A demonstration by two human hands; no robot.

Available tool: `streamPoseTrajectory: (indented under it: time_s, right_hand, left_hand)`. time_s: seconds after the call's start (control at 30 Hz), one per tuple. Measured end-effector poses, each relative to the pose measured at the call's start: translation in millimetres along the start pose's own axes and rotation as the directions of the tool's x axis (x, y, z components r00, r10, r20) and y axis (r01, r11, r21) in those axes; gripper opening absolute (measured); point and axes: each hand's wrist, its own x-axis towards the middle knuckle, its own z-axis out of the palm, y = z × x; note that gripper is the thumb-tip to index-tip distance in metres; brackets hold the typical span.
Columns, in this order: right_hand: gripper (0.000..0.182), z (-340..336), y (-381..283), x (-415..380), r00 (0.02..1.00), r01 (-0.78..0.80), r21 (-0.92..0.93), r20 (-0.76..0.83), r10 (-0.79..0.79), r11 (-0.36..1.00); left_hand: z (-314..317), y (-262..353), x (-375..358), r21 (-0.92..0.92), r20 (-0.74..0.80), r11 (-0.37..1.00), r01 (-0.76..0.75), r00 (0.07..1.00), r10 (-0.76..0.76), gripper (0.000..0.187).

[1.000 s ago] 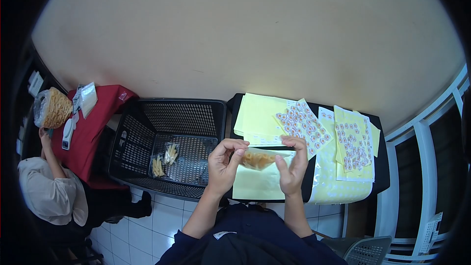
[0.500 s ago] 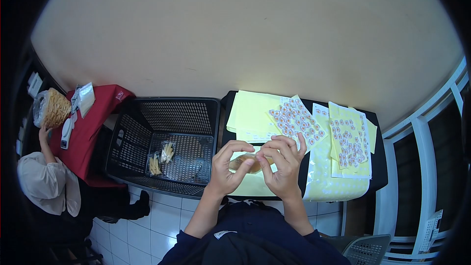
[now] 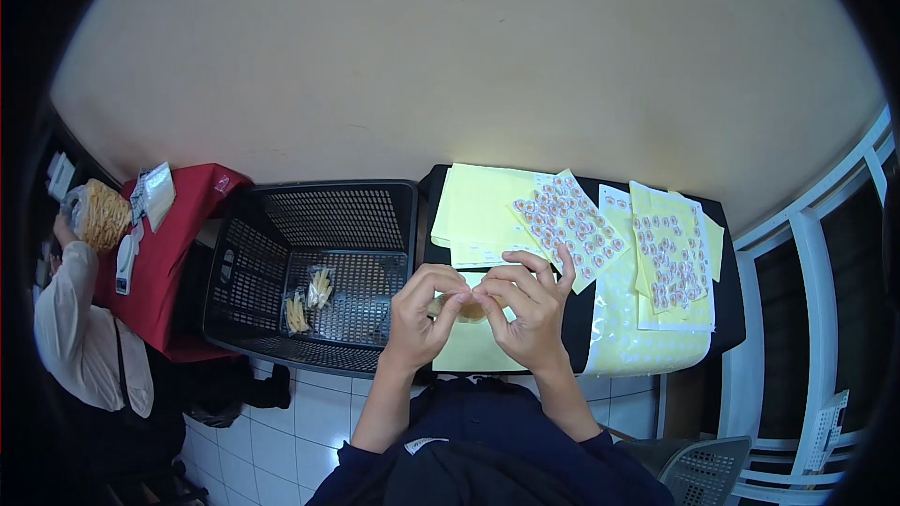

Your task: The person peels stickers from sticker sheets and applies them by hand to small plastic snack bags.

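Note:
My left hand (image 3: 424, 317) pinches the top edge of a small clear bag (image 3: 469, 309) with light brown contents. Thumb and forefinger of my right hand (image 3: 527, 311) grip the same edge, fingertips close to those of the left. Both hands partly cover the bag, which is over a yellow sheet (image 3: 469, 352). Behind and to the right of my hands, a sheet of round stickers (image 3: 570, 225) overlaps yellow papers (image 3: 487, 211). More sticker sheets (image 3: 670, 262) are at the right of the black-covered table (image 3: 727, 319).
A black basket (image 3: 323, 189) at the left holds two small bags of pale sticks (image 3: 321, 289). Farther left, a co-worker (image 3: 70, 319) reaches to a large bag of sticks (image 3: 101, 215) by a red table (image 3: 183, 253) with a white scale (image 3: 127, 262). A chair (image 3: 708, 473) is at lower right.
My hands have come closer together at the bag's edge, the left thumb and forefinger now nearly meeting the right ones. The co-worker's arm has moved up around the large bag.

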Motion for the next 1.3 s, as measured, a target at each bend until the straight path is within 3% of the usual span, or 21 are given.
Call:
streamPoseTrajectory:
  time_s: [0.4,0.7,0.8,0.87,0.9,0.93,0.97,1.0,1.07,1.13,1.17,1.2,1.27,1.3]
  right_hand:
    - [0.008,-2,17,-3,0.997,-0.052,-0.089,0.054,0.057,0.995]
    - [0.024,-15,33,-8,0.998,-0.069,-0.134,0.004,0.070,0.989]
    - [0.025,-19,44,-5,0.996,-0.093,-0.026,0.015,0.093,0.995]
    - [0.025,-18,56,-4,0.961,-0.268,0.303,0.019,0.275,0.915]
    - [0.020,-21,57,-3,0.925,-0.371,0.426,0.094,0.368,0.825]
    - [0.020,-19,64,-6,0.925,-0.371,0.423,0.093,0.368,0.826]
    - [0.017,-13,75,-11,0.910,-0.377,0.544,0.066,0.410,0.750]
    - [0.016,-9,82,-16,0.890,-0.370,0.654,0.046,0.454,0.660]
    - [0.015,-13,87,-25,0.900,-0.339,0.684,0.037,0.434,0.646]
    - [0.017,-13,90,-37,0.739,-0.449,0.675,-0.088,0.667,0.586]
    - [0.015,-10,104,-55,0.783,-0.505,0.408,-0.154,0.603,0.761]
    - [0.018,-14,98,-63,0.762,-0.614,0.199,-0.101,0.639,0.764]
    - [0.024,0,104,-93,0.784,-0.617,0.001,-0.082,0.615,0.787]
    - [0.033,8,109,-108,0.824,-0.566,-0.138,-0.081,0.560,0.813]
  left_hand:
    - [-10,-26,3,-0.117,0.047,0.986,0.122,0.992,-0.117,0.004]
    - [-6,-30,5,-0.164,0.077,0.977,0.139,0.989,-0.128,0.004]
    - [7,-33,7,-0.281,0.100,0.932,0.231,0.972,-0.211,0.005]
    - [17,-43,3,-0.352,0.175,0.906,0.237,0.967,-0.185,0.010]
    - [24,-42,1,-0.408,0.252,0.849,0.335,0.936,-0.247,0.017]
    - [29,-42,-1,-0.453,0.333,0.781,0.430,0.894,-0.299,0.025]
    - [28,-46,-5,-0.394,0.464,0.794,0.462,0.846,-0.262,0.034]
    - [34,-48,-10,-0.396,0.468,0.793,0.463,0.845,-0.259,0.034]
    - [47,-57,-26,-0.480,0.422,0.678,0.556,0.824,-0.378,0.030]
    - [56,-75,-43,-0.538,0.417,0.604,0.589,0.808,-0.416,0.029]
    - [58,-79,-47,-0.632,0.451,0.364,0.684,0.707,-0.545,0.030]
    - [61,-85,-52,-0.694,0.506,0.098,0.714,0.579,-0.639,0.031]
    - [64,-103,-64,-0.683,0.541,0.046,0.729,0.548,-0.638,0.036]
    - [65,-112,-69,-0.683,0.600,-0.049,0.729,0.522,-0.606,0.037]
